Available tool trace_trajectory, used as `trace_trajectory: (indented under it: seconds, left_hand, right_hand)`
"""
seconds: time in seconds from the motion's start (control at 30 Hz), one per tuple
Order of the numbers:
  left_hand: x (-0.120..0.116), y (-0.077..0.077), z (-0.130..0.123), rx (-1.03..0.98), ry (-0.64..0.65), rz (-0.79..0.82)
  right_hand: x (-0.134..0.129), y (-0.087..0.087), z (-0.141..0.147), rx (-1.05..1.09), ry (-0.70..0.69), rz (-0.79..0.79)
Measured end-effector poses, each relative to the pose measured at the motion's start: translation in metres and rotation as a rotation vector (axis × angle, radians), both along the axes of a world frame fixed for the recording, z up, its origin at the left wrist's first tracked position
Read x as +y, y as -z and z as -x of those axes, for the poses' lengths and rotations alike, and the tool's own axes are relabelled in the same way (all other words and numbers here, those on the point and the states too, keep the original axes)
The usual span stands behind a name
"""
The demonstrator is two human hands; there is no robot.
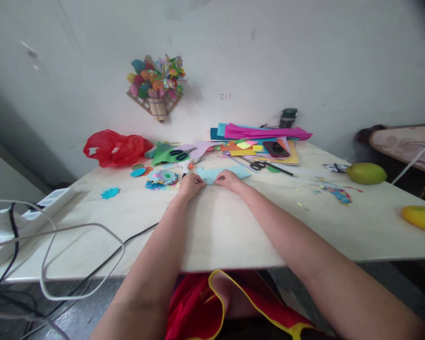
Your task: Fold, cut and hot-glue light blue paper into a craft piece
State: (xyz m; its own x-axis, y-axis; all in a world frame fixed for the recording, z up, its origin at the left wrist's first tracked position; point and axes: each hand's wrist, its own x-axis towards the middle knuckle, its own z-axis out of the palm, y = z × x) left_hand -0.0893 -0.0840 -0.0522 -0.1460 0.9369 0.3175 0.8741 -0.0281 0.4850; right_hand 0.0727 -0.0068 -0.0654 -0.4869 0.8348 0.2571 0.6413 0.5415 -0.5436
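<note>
A light blue sheet [239, 171], paper or thin foam, lies on the table between my hands. My left hand [192, 185] pinches its near left edge with closed fingers. My right hand [226, 180] grips the near edge further right, thumb and fingers pressed together. Just left of my left hand is a stack of flower-shaped cutouts [162, 178], a pale one on top. A glue gun [187, 167], partly hidden, appears to lie behind my left hand. Black-handled scissors [257, 165] rest behind my right hand.
White table [216, 236]; a power strip [46, 212] and loose cables at left. Behind are a red plastic bag [116, 147], more scissors [180, 154], coloured sheets [265, 132] and a phone [276, 149]. Paper scraps [336, 193] and a green mango [366, 174] lie right.
</note>
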Motion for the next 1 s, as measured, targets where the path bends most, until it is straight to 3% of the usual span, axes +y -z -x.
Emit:
trace_trajectory:
  seconds: [0.4,1.0]
  left_hand:
    - [0.0,-0.004,-0.003,-0.024,-0.058,0.063]
    - [0.001,-0.007,-0.014,0.185,-0.203,0.17]
  right_hand:
    - [-0.003,-0.002,0.003,-0.068,0.025,0.001]
    - [-0.008,-0.009,0.008,-0.125,0.111,0.041]
